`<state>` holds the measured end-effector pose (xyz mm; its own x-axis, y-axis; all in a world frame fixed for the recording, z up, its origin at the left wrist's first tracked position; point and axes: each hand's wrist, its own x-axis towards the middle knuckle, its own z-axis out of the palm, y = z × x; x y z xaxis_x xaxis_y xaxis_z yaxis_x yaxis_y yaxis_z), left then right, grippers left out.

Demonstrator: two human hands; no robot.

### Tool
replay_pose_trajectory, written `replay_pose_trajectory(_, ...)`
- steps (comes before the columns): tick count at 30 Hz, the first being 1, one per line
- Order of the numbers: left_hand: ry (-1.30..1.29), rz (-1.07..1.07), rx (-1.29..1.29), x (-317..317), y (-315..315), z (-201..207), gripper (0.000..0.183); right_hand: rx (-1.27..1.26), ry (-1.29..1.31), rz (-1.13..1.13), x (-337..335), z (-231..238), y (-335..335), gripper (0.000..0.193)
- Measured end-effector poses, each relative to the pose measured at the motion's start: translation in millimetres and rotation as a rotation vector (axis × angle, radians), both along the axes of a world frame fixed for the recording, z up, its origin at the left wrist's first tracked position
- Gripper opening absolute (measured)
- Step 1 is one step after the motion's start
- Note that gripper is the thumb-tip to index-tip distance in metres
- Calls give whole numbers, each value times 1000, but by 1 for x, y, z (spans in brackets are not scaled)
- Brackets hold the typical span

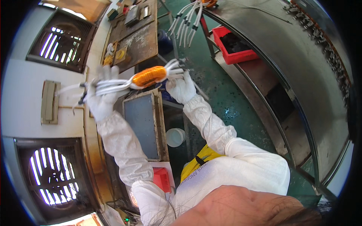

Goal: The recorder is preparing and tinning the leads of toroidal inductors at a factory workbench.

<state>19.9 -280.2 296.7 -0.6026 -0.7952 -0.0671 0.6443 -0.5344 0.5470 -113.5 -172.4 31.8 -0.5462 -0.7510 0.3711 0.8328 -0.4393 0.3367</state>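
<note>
Between my hands stretches a bundle with an orange tape-wrapped middle (149, 76) and white leads at both ends. My left hand (102, 101), in a white glove, is closed on the left-hand white leads (113, 86); its fingertips are smeared by motion. Black bands mark these leads near their ends. My gloved right hand (181, 88) grips the shorter-looking leads (174, 68) just right of the orange part. The bundle hangs in the air above a grey-topped, wood-edged box-like stand (140, 124).
A worn wooden workbench (141, 43) stands ahead on the left. At the right runs a long metal table (271, 49) with a red bin (235, 47) beneath its edge; similar white leads (185, 24) hang off its far corner. A white bucket (175, 137) sits low on the green floor.
</note>
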Motion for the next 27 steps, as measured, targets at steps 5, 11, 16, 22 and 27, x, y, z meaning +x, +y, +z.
replay_pose_trajectory(5, 292, -1, 91, 44, -45, 11, 18, 67, 257, 78, -53, 92, -3, 41)
replay_pose_trajectory(11, 353, 4, -20, 31, -49, 29, 23, 308, 444, 21, -90, 171, 0, 30)
replay_pose_trajectory(16, 496, -98, 88, 26, -76, 29, 36, 304, 506, -25, -104, 209, 1, 27)
replay_pose_trajectory(22, 458, -157, 101, -12, -90, -8, 35, 436, 536, -53, -144, 181, 0, 19)
replay_pose_trajectory(27, 255, -86, 230, -84, -99, -56, 31, 603, 608, -165, -199, 161, 12, 25)
